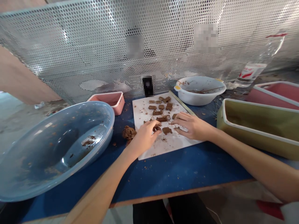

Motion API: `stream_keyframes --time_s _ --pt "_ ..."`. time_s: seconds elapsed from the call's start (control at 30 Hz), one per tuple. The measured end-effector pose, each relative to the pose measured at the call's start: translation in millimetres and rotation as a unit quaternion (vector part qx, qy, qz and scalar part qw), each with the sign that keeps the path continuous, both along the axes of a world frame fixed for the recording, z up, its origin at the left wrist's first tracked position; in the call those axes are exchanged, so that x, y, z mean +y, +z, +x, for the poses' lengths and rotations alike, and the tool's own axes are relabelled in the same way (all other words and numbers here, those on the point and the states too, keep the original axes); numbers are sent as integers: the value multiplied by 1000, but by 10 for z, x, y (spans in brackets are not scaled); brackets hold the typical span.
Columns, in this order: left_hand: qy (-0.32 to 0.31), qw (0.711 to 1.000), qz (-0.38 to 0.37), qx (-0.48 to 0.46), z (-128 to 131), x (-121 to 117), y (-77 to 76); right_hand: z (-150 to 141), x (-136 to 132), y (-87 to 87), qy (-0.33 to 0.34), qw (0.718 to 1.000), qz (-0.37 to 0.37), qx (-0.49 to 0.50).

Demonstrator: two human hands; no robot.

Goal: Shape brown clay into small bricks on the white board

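Observation:
A white sheet (151, 149) lies on the blue table, carrying several small brown clay pieces (161, 107) in rough rows. My left hand (147, 135) is at the sheet's left side, its thumb and fingers curled round a small dark piece of brown clay that they partly cover. My right hand (191, 126) rests low over the right side, fingers stretched and apart, close to a clay bit by the thumb. Between the two hands lies a flat clay piece (167, 130) with an uneven outline. A crumbly clay lump (129, 132) sits on the table beside my left wrist.
A large blue basin (107, 124) with wet brown residue stands left, a pink tub (120, 104) behind it. At the back right are a white basin (199, 99) and a plastic bottle (251, 73). An olive trough (254, 133) stands right. Perforated metal (93, 49) closes off the back.

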State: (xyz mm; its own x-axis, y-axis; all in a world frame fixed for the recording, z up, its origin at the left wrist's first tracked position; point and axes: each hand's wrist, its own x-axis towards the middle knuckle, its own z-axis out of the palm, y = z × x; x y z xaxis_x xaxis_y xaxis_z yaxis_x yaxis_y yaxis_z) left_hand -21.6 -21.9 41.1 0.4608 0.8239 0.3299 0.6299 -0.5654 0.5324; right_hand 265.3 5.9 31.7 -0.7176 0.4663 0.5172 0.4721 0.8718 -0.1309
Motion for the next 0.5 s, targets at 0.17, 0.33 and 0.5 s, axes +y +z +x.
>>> stream_keyframes --time_s 0.17,0.33,0.5 --pt "-15 981 -96 -169 97 -63 -43 -87 -104 24 37 998 32 38" --pt "-50 971 -118 -202 169 -149 -73 -236 -206 5 84 993 43 65" --pt "-69 979 -78 -173 157 -169 -130 -279 -259 12 95 990 21 104"
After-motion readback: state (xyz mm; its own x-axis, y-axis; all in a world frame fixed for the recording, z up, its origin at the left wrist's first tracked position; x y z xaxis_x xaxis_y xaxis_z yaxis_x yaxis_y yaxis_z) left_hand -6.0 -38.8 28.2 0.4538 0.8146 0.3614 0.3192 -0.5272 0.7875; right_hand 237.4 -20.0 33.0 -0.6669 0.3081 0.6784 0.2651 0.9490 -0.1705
